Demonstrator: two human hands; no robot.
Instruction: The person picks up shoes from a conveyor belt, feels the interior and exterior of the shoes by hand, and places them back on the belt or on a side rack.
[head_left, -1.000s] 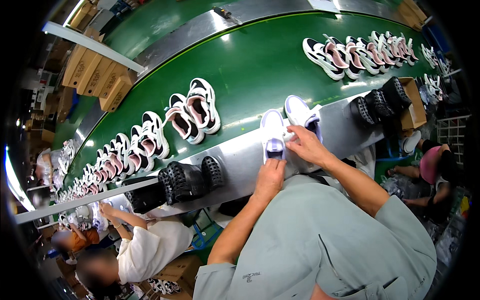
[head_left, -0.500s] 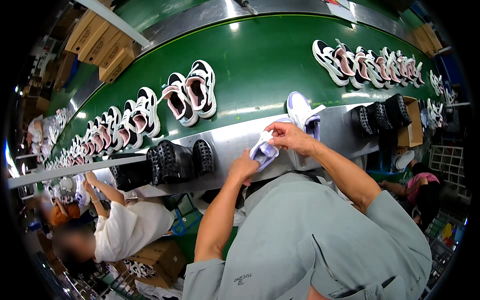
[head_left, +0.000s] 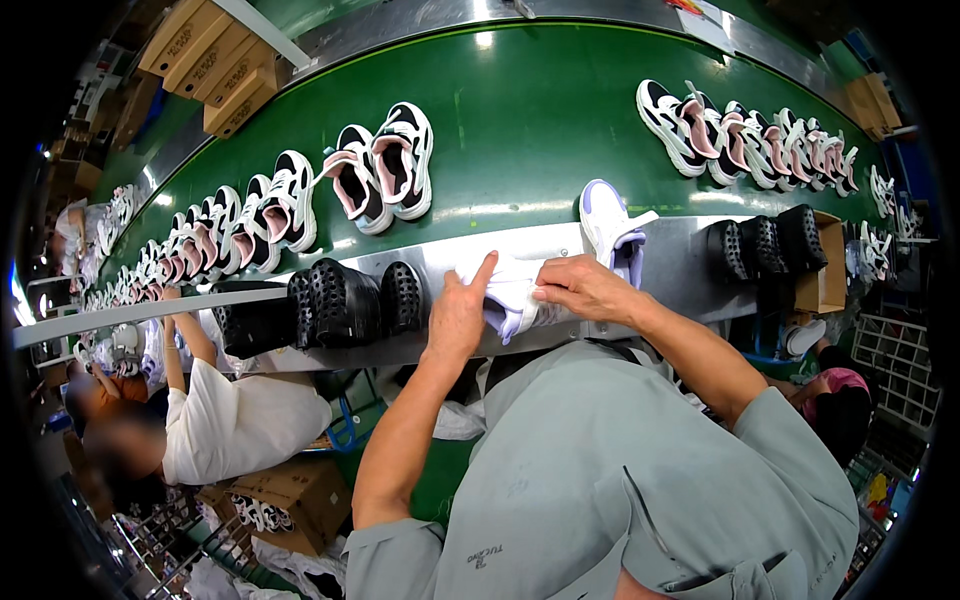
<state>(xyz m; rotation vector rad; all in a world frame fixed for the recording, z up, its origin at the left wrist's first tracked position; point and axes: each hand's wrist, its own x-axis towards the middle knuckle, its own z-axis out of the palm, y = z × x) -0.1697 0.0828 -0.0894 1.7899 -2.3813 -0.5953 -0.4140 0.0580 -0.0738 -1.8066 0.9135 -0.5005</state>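
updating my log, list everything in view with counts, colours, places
table: one, green, across the middle
ledges: two, silver, table's near and far sides
held shoe: one, white and lavender, middle
loose shoe: one, white and lavender, right of held shoe
sneakers: many, black, white and pink, on table
ridged blocks: at least six, black, along near side
open carton: one, brown, right
boxes: at least four, brown, upper left
shoe carton: one, brown, lower left
rails: two, pale, left
co-workers: at least three, clothes white, orange, pink, both sides
shirt: one, grey-green, lower middle
left hand: one, bare, held shoe's left
right hand: one, bare, held shoe's right
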